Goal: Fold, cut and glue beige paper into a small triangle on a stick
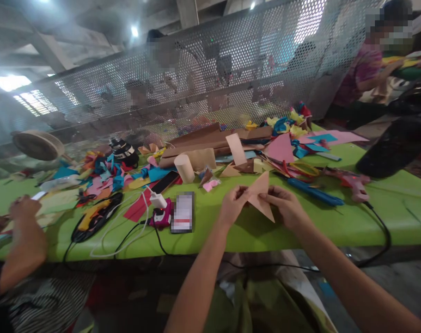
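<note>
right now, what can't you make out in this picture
All in the head view:
- phone screen: pixelated, unreadable
- middle of the peach paper: partly covered by the fingertips of the left hand and right hand
- dark object on the right: cut off by the edge, blurred
- people behind the perforated screen: veiled by the mesh, blurred

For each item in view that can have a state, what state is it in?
Tan paper: folded, held up off the table.
Left hand: pinching the paper.
Right hand: pinching the paper.
Light-screened phone: screen lit.
White charger: plugged into the magenta adapter.
Fan: can't tell whether running.
</note>
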Demonstrator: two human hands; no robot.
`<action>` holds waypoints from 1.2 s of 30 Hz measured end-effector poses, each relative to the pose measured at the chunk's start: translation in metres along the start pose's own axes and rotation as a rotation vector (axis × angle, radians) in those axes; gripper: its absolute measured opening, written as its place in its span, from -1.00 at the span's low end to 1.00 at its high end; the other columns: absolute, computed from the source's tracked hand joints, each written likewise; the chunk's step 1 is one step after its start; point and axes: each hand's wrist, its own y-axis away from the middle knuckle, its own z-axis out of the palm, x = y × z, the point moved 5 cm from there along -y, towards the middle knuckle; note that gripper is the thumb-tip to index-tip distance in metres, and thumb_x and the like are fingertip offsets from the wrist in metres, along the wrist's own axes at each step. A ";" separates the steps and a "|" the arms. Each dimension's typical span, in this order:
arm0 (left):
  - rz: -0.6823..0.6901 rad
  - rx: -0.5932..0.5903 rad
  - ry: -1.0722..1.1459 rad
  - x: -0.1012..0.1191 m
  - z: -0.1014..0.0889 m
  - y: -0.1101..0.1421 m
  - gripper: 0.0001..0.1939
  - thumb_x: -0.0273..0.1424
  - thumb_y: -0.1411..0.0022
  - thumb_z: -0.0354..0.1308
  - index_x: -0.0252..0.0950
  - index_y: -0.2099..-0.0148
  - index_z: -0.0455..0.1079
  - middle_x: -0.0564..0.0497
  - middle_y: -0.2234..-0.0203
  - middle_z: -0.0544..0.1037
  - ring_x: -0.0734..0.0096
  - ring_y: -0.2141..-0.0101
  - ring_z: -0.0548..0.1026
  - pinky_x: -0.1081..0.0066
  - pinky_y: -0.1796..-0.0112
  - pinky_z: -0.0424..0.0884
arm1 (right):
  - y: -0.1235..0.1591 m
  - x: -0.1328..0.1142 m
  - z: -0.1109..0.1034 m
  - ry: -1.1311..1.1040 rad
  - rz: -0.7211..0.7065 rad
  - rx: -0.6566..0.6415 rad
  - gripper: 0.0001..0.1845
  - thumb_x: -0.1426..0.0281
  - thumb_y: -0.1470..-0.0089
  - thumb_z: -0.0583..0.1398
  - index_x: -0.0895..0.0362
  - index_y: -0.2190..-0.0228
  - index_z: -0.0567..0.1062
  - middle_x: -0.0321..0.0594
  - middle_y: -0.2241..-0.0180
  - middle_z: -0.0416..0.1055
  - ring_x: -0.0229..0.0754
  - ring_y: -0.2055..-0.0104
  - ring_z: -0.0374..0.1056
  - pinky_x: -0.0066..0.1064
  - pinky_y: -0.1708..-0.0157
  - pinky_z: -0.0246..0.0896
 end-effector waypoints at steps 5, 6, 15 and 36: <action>-0.077 0.021 0.132 -0.005 0.000 0.002 -0.75 -0.31 -0.03 0.30 -0.34 0.26 0.41 0.07 0.45 0.47 0.50 0.43 0.42 0.46 0.32 0.38 | 0.000 0.002 -0.005 -0.039 0.010 -0.002 -0.63 0.19 0.32 0.47 0.05 0.45 0.53 -0.28 0.46 0.56 -0.15 0.47 0.44 -0.31 0.40 0.31; -0.084 0.028 0.133 -0.005 0.001 0.002 -0.77 -0.34 -0.03 0.29 -0.34 0.27 0.41 0.07 0.45 0.47 0.51 0.43 0.43 0.46 0.32 0.39 | 0.000 0.003 -0.006 -0.046 0.007 -0.002 -0.63 0.20 0.31 0.46 0.05 0.42 0.53 -0.27 0.45 0.57 -0.14 0.46 0.45 -0.29 0.39 0.33; -0.111 0.046 0.199 -0.009 0.001 0.000 -0.86 -0.42 -0.05 0.23 -0.35 0.28 0.46 0.06 0.53 0.51 0.47 0.49 0.50 0.40 0.30 0.47 | -0.003 0.011 -0.016 -0.089 -0.018 0.030 -0.74 0.31 0.31 0.41 0.03 0.45 0.56 -0.26 0.46 0.56 -0.12 0.44 0.46 -0.30 0.39 0.36; 0.377 -0.053 -0.776 0.018 0.022 0.018 -0.67 -0.45 -0.33 0.08 -0.15 -0.09 0.47 -0.09 0.10 0.57 0.15 0.04 0.46 0.18 -0.08 0.32 | -0.008 0.011 -0.022 -0.010 -0.081 0.029 -0.83 0.26 0.26 0.31 0.05 0.51 0.55 -0.16 0.42 0.57 -0.05 0.36 0.48 -0.24 0.31 0.36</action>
